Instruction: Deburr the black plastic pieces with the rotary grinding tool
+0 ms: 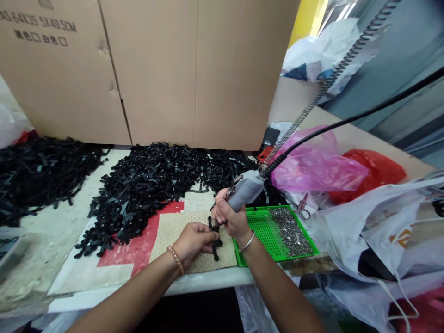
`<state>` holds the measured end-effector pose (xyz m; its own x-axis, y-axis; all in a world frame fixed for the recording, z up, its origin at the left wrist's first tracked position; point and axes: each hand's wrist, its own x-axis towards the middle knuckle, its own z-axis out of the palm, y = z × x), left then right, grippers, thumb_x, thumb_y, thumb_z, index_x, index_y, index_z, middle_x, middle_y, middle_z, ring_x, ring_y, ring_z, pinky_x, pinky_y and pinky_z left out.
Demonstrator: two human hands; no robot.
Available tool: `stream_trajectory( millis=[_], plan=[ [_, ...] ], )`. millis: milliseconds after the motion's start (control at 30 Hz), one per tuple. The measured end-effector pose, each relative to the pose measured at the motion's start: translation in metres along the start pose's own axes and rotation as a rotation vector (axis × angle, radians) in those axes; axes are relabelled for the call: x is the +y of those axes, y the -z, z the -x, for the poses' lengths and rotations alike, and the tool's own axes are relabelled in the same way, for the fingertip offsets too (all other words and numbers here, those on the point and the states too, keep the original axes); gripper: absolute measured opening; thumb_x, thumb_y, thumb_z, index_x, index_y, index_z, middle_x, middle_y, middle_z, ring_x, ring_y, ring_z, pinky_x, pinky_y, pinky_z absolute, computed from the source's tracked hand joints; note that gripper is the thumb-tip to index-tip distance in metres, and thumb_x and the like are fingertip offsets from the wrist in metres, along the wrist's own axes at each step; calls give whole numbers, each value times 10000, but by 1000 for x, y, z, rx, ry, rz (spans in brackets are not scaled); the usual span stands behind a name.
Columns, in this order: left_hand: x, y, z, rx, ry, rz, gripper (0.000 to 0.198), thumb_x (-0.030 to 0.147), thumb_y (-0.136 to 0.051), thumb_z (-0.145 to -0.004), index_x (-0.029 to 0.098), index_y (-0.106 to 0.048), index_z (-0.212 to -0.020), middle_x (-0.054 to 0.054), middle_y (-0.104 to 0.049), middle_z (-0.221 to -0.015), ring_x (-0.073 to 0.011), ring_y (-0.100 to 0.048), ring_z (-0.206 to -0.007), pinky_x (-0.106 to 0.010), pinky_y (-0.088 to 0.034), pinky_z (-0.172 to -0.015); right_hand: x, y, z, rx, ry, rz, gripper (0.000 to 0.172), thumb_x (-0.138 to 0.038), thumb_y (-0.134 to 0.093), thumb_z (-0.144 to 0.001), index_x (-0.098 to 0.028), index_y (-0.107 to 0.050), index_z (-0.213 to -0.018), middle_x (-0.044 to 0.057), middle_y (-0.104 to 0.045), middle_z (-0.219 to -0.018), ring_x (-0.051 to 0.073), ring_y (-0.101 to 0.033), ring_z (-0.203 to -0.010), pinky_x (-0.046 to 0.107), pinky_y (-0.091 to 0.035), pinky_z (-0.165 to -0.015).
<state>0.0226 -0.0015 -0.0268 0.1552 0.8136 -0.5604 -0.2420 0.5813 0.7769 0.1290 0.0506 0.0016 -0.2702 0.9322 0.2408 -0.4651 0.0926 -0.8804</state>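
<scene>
My right hand (233, 217) is wrapped round a grey electric screwdriver (245, 188), tilted, its tip pointing down toward a small black plastic part (214, 247). Between the thumb and fingers of my left hand (197, 240) that black part is pinched, above a tan textured mat (166, 245). The tool's bit meets or nearly meets the part; the exact contact is too small to tell. Just right of my right hand lies a green perforated tray (258, 231) with many small metal pieces (289, 231) heaped along its right side.
Large heaps of black parts (149, 180) cover the back and left of the table. Behind stands a tall cardboard box (208, 69). A coiled spring (322, 88) and black cable (364, 106) run up right from the tool. Scissors (304, 209) and plastic bags (315, 159) lie right.
</scene>
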Motion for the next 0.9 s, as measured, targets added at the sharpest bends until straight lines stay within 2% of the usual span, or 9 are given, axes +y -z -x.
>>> stream_trajectory(
  millis=[100, 200, 300, 367, 467, 567, 700, 900],
  plan=[
    [2, 0, 2, -20, -11, 13, 386, 270, -849, -486, 141, -485, -482, 34, -504, -507, -79, -495, -489, -193, -460, -455, 3, -2, 0, -6, -18, -8, 303, -405, -720, -778, -184, -513, -785, -117, -324, -430, 58, -320, -343, 189, -339, -400],
    [3, 0, 3, -34, 4, 33, 358, 271, -853, -489, 133, -523, -521, 20, -549, -542, -86, -518, -505, -206, -487, -484, -1, -4, 4, 38, -1, 22, 299, -415, -714, -779, -181, -542, -851, -113, -343, -444, 68, -353, -362, 199, -365, -415],
    [2, 2, 2, -52, 28, 37, 336, 294, -850, -519, 120, -577, -610, -21, -628, -625, -102, -562, -539, -233, -523, -535, -19, 7, 7, 134, 120, 86, 277, -395, -698, -802, -181, -573, -925, -102, -386, -470, 72, -393, -388, 207, -408, -452],
    [2, 4, 1, -55, 29, 29, 333, 303, -843, -544, 114, -591, -651, -50, -663, -689, -116, -592, -577, -238, -532, -557, -38, 26, 5, 268, 260, 154, 265, -382, -706, -794, -181, -583, -916, -101, -395, -466, 72, -399, -390, 204, -418, -457],
    [1, 5, 0, -38, 34, 5, 307, 287, -829, -586, 110, -602, -694, -72, -683, -748, -131, -622, -629, -228, -534, -571, -60, 69, -4, 562, 430, 248, 300, -396, -746, -722, -172, -561, -797, -107, -380, -426, 68, -366, -366, 199, -416, -437],
    [2, 4, 2, -23, 48, -20, 263, 252, -810, -626, 106, -606, -708, -72, -685, -754, -128, -625, -630, -216, -533, -566, -66, 109, -10, 744, 435, 300, 371, -415, -772, -656, -178, -486, -670, -98, -388, -416, 68, -350, -360, 199, -397, -409],
    [4, 2, 5, -27, 43, -10, 201, 208, -775, -679, 107, -604, -712, -62, -684, -741, -124, -632, -634, -213, -541, -580, -55, 135, -10, 728, 392, 361, 369, -438, -762, -670, -173, -510, -719, -87, -414, -436, 81, -376, -368, 210, -386, -400],
    [5, 1, 8, -16, 51, 7, 161, 173, -754, -705, 107, -608, -722, -66, -691, -741, -132, -647, -652, -213, -547, -583, -45, 141, -8, 680, 364, 366, 351, -424, -761, -692, -147, -565, -781, -75, -428, -448, 87, -391, -374, 216, -381, -402]
  ],
)
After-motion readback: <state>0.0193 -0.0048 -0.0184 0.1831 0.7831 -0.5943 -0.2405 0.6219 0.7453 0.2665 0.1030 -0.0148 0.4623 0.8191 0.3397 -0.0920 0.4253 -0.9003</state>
